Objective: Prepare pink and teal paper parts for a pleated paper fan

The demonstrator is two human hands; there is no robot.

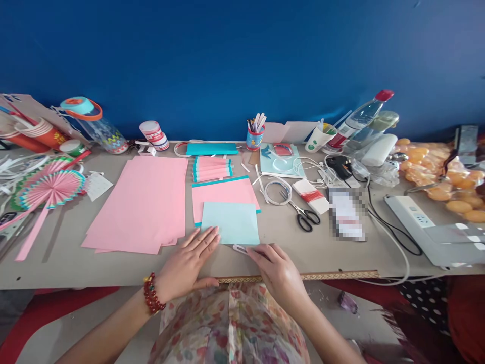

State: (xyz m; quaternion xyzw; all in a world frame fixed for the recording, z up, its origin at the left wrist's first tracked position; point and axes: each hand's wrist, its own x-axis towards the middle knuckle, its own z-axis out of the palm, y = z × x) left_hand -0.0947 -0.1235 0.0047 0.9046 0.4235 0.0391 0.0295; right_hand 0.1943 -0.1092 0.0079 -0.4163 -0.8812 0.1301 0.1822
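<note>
My left hand [189, 263] lies flat with fingers stretched out, its fingertips on the near left corner of a light blue paper sheet [231, 223]. That sheet rests on a pink sheet with a teal edge [223, 194]. My right hand [278, 270] is closed in a pinch on a small white tool [239, 248] at the blue sheet's near edge. A red bead bracelet [151, 294] circles my left wrist.
A stack of large pink sheets [142, 205] lies left. Pleated pink paper [211, 169], black scissors [303, 215], white cord, a pen cup [254, 136], bottles, a power strip [420, 217] and a folded paper fan [51, 189] crowd the table. Blue wall behind.
</note>
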